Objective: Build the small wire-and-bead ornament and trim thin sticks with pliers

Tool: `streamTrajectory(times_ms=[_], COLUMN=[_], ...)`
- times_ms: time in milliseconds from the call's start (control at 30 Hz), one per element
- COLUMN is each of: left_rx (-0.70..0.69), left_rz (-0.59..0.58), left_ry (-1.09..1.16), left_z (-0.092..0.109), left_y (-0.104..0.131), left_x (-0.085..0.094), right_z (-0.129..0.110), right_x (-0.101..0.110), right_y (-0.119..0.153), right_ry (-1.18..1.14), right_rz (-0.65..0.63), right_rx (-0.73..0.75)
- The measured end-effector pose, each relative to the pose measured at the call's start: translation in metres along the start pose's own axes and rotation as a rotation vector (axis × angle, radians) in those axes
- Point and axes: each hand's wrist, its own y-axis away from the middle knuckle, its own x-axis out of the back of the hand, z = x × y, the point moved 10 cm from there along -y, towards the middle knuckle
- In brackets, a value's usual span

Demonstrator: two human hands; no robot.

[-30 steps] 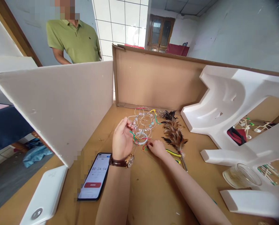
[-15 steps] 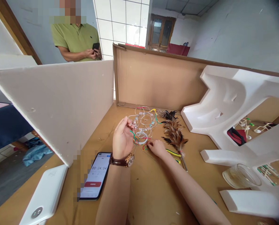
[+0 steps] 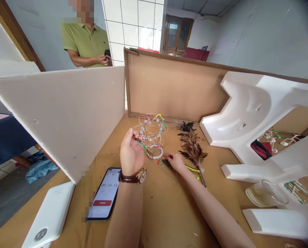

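Note:
In my left hand [image 3: 131, 153] I hold a beaded wire ring [image 3: 151, 130] by its left side, thumb and fingers closed on it. Loops of thin wire and several coloured threads stick out around its clear beads. Just below hangs a small white ring [image 3: 158, 152] with red, green and yellow threads about it. My right hand [image 3: 176, 162] is closed in a pinch to the right of the small ring, apart from it. What its fingertips hold is too fine to make out. Pliers with yellow handles [image 3: 192, 168] lie partly hidden beneath that hand.
A brown feather bundle [image 3: 192, 144] lies right of my hands. A phone [image 3: 104, 194] showing a timer and a white power bank [image 3: 51, 210] are at left. White foam pieces [image 3: 236, 172] and a glass jar [image 3: 266, 193] stand at right. Foam and cardboard [image 3: 174, 86] walls border the table.
My left hand and the beaded ring have shifted slightly left. My right hand has moved a little right, away from the small ring, and the pliers' dark jaws now show beside it.

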Motion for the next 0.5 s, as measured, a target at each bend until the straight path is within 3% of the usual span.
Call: streamTrajectory(times_ms=[267,500], left_rx=[0.02,0.016], left_rz=[0.01,0.004], left_ry=[0.018,0.004], left_z=[-0.004,-0.006], left_y=[0.0,-0.002], left_x=[0.0,0.002], right_z=[-0.006,-0.039], right_x=[-0.004,-0.006], right_y=[0.001,0.018], right_ry=[0.036,0.152], right_rz=[-0.032,-0.088], right_rx=[0.061,0.203])
